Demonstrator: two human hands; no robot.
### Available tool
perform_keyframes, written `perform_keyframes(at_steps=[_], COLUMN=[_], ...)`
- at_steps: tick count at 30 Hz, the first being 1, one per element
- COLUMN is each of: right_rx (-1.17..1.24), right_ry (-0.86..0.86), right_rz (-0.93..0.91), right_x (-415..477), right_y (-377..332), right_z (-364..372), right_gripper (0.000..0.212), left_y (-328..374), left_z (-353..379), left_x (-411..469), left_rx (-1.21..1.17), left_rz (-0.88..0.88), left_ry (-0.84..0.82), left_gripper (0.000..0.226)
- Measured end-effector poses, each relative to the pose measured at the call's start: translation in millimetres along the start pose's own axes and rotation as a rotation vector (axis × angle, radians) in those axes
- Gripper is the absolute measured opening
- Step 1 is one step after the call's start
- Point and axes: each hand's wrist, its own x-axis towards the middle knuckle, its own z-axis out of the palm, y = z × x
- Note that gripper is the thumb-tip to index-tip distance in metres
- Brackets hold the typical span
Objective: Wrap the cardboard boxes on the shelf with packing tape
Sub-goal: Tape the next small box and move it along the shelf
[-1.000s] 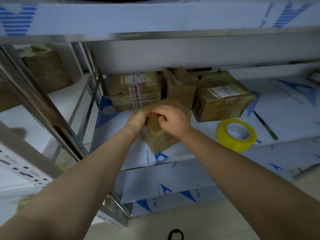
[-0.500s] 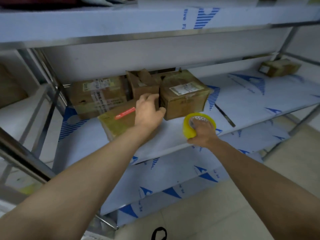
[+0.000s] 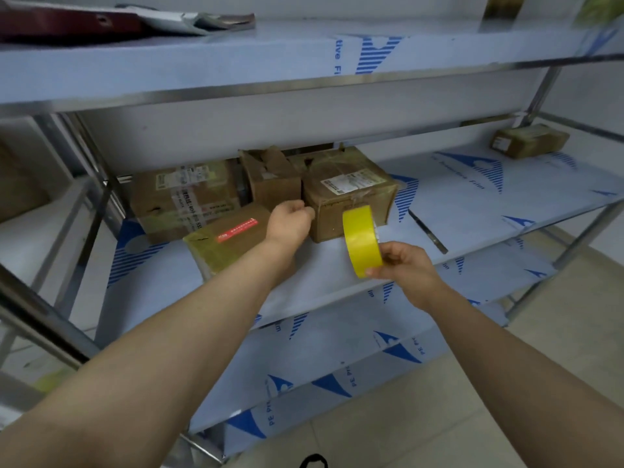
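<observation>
**Desk:** What's in shot? Where's the tape?

**Photog:** Person at a steel rack. The middle shelf (image 3: 472, 211) is covered w/ white film, blue print. Right hand (image 3: 405, 268) pinches a yellow roll of packing tape (image 3: 361, 241) btwn thumb & fingers. The roll stands on edge, lifted clear above the shelf's front edge, about mid-length.

**Desk:** And the left?

**Photog:** Left hand (image 3: 290, 221) reaches in over a flat brown cardboard box w/ a red sticker (image 3: 229, 241), which lies near the front edge, left of centre. Fingers are curled, right by the near-left corner of a brown cardboard box w/ a white shipping label (image 3: 351, 197). Can't tell if they grip anything or touch that box. Hands are apart. In frame the roll sits in front of the labelled box's near face.

**Desk:** Other boxes?

**Photog:** Toward the back edge at the left end there's a bigger brown cardboard box w/ labels & printed tape (image 3: 182, 201). Beside it is a small brown cardboard box w/ loose open flaps (image 3: 270, 180), set btwn the big one & the labelled one. At the back right corner sits a low brown cardboard parcel (image 3: 530, 140), well apart from the rest. A thin dark strip (image 3: 429, 233) lies on the film just right of the labelled box.

**Desk:** Surroundings?

**Photog:** Top shelf (image 3: 202, 65) carries a dark red flat item (image 3: 60, 23), too blurred to ID. Lower shelf (image 3: 337, 352) has the same film. Pale tiled floor (image 3: 489, 400) below.
</observation>
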Motion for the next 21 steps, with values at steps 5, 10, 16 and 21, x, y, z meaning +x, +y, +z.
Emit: perform_keyframes(at_steps=[5,10,16,21], right_rx=[0.030,-0.020,-0.037,-0.080], right_ry=[-0.065,-0.045,-0.072,-0.084], right_rz=[-0.084,-0.141,-0.133,-0.135], right_x=[-8.8,-11.3,-5.8,-3.4], right_y=[-24.0,-48.2,-80.1,-91.8], right_z=[15.2,31.7,55.5,71.3], right_gripper=[0.038,0.037,0.035,0.045], left_y=[15.8,24.1,14.0,6.0], left_z=[-1.9,-6.6,-22.4,-41.4], left_x=[-13.6,-19.7,-15.3,-7.4], left_rx=[-0.192,-0.187,0.031,0.109], left_rz=[-0.146,-0.026,0.285,0.413], left_ry=[-0.232,-0.259,-0.178,0.054], left_gripper=[0.020,0.013,0.053,0.035])
